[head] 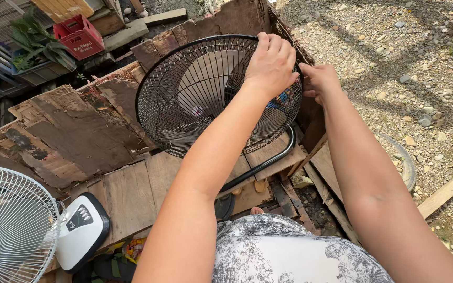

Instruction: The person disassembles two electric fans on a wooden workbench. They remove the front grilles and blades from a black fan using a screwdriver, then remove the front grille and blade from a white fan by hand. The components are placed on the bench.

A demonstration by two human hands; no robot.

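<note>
You had the black fan [205, 99] standing tilted on the plank bench [132, 194], its round wire guard facing you and its tube stand [268, 160] curving under the lower right. Your left hand [271, 65] lay over the top right of the guard, fingers curled on the rim. Your right hand [318, 81] was at the rim's right edge, just beside the left one, fingers bent as if pinching something there; I could not tell whether it was actually clamped on the wire.

By my judgement, the guard was light and springy: thin wires that flex if pressed in the middle, and could bend out of shape. The rim hoop was the stiffer part and the sound place to grip, as you did. The weight probably sat behind, at the motor, so the fan would want to tip; the stand looked the better hold for lifting. The painted wire was likely smooth, a little slippery.

A white fan [11, 225] stood at the lower left, and a red crate [79, 35] sat well apart beyond.
</note>
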